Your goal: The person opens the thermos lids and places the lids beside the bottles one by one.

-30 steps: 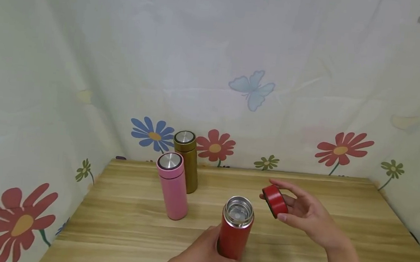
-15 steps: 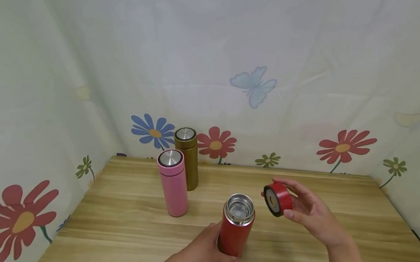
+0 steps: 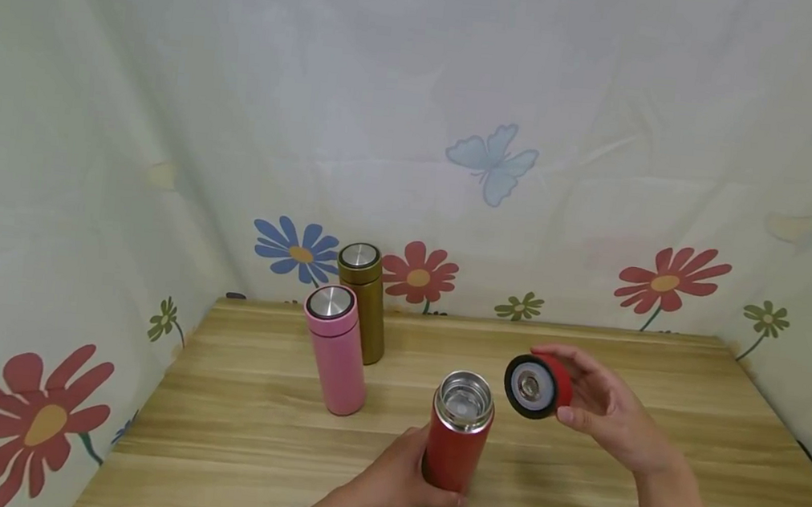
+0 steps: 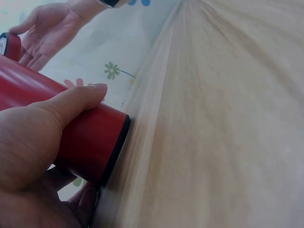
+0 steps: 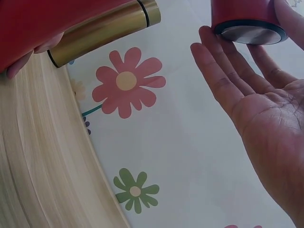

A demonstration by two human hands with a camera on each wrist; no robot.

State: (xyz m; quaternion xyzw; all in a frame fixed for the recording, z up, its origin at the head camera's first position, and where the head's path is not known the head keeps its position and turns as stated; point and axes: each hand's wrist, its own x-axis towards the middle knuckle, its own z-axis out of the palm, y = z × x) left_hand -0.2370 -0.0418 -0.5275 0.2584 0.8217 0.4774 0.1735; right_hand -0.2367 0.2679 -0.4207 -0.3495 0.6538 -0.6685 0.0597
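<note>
My left hand grips the lower body of a red thermos bottle, which stands upright with its steel mouth uncovered. In the left wrist view, the thumb lies across the red bottle close to its black base. My right hand holds the red lid between thumb and fingers, up and to the right of the bottle's mouth. The lid is tipped so its black-rimmed underside faces the head camera. In the right wrist view, the lid shows its steel top disc, with the fingertips at its edge.
A pink thermos with a steel-topped lid stands left of the red one. Behind it is a gold thermos, partly covered by the pink one. The wooden table ends at a flower-printed cloth at the back and sides.
The lid has turned in my right hand, from edge-on to underside facing the head camera, and shifted slightly right. The left hand and the bottle stay in place.
</note>
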